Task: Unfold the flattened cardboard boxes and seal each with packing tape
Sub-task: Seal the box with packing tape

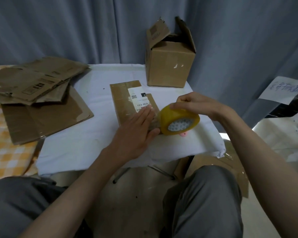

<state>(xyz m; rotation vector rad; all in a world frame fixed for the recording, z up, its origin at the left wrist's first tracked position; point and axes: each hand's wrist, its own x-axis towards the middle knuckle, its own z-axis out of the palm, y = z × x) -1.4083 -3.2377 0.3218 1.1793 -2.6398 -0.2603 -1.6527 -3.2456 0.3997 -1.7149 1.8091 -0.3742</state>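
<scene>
2 hands: left flat on 1 box, right gripping 1 tape roll.

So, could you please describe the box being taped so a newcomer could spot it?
On the white table, look at the middle, before the upright open box. The flat box lies under the left hand; it alone bears a white printed label.

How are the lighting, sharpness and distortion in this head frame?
Head view: dim, bluish, soft light without hard shadows; wide-angle bending toward the edges, stretching the forearms; left hand slightly motion-blurred on the taped box; tape roll and shipping label fairly sharp, small print unreadable.
</scene>
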